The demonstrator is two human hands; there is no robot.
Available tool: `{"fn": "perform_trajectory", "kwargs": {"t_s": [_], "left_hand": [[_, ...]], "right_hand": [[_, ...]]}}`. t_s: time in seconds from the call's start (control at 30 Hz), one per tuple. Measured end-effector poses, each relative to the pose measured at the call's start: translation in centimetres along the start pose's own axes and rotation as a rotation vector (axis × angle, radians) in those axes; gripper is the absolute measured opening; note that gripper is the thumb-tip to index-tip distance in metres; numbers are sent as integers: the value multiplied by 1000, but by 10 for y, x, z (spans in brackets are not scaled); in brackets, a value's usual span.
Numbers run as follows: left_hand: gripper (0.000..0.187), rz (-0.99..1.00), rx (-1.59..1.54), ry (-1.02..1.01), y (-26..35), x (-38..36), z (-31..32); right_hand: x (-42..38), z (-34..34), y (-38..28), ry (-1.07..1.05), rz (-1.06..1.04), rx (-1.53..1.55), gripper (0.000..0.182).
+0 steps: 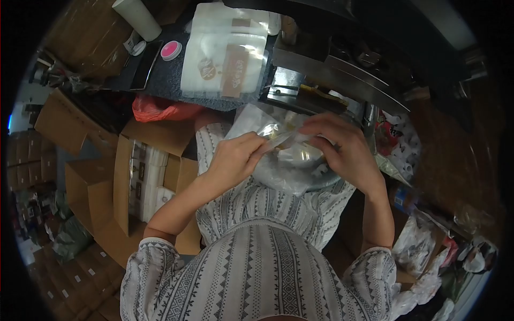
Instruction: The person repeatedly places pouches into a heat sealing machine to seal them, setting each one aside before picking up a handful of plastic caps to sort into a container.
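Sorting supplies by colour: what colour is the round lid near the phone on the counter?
Bright pink with a white rim, clearest in the head view.

Clear plastic bag (278, 160) held between the left hand (235, 158) and right hand (342, 147), silvery glare on it. Dress (267, 257): white-grey, dark geometric bands and vertical stripes. Far centre: stack of pouches (225, 53), frosted white with tan-brown label strips and a round brown logo. Far left: pink round lid (171, 50) with white rim; white paper cup (136, 18). Mat (171, 80) under pouches: dark grey-blue. Red-orange plastic bag (160, 109) below it. Left: brown cardboard boxes (101, 192), white packs inside. Machine (332, 69) far right: grey metal, yellow part.
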State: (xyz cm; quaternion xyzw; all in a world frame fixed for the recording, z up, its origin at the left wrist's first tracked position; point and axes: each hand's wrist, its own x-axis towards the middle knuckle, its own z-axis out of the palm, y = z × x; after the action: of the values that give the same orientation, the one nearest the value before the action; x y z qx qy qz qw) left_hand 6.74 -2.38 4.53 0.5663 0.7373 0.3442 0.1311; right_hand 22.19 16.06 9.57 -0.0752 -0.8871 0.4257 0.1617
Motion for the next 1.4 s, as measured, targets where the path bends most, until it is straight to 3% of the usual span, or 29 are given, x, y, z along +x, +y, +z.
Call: {"fn": "perform_trajectory", "kwargs": {"t_s": [0.07, 0.17, 0.23, 0.43, 0.5, 0.73, 0.8, 0.93, 1.0, 1.07, 1.13, 1.2, 1.23, 1.3, 1.33, 1.4], "left_hand": [[16, 10, 7, 31, -2, 7, 11], [16, 1, 67, 102, 4, 14, 9], [16, -21, 119, 133, 9, 14, 8], [9, 85, 91, -9, 7, 14, 16], [10, 59, -84, -55, 7, 21, 23], [20, 49, -179, -161, 6, 38, 39], [22, -446, -675, -373, 1, 49, 42], [24, -497, -936, -351, 2, 79, 42], [24, -659, -958, -298, 9, 88, 40], [25, -652, -976, -299, 7, 86, 45], [27, -648, -993, -302, 6, 81, 43], [29, -482, -623, -1, -2, 77, 27], [29, -480, -620, 7, -17, 77, 15], [34, 122, 581, 584, -57, 73, -4], [34, 122, 581, 582, -64, 61, 2], [29, 133, 808, 379, -72, 35, 14]], "right_hand": [[-4, -9, 5, -6, 194, 53, 20], [-14, -23, -6, 160, 207, -99, 20], [-18, -19, -9, 135, 188, -165, 20], [-13, -7, -3, 75, 88, -101, 22], [-13, -8, 4, 75, 93, -69, 22], [-18, -17, 13, 201, 317, -78, 27], [-23, -19, 15, 276, 349, -137, 28], [-39, -32, 16, 300, 418, -230, 28], [-45, -42, 27, 325, 461, -206, 28], [-49, -54, 57, 416, 541, -737, 28], [-56, -52, 101, 405, 545, -831, 29], [-52, -54, 111, 405, 533, -932, 30], [-49, -55, 107, 453, 551, -903, 23], [-56, -54, 112, 496, 587, -865, 17], [-62, -60, 123, 476, 590, -815, 17], [-61, -66, 127, 466, 581, -766, 17]]}}
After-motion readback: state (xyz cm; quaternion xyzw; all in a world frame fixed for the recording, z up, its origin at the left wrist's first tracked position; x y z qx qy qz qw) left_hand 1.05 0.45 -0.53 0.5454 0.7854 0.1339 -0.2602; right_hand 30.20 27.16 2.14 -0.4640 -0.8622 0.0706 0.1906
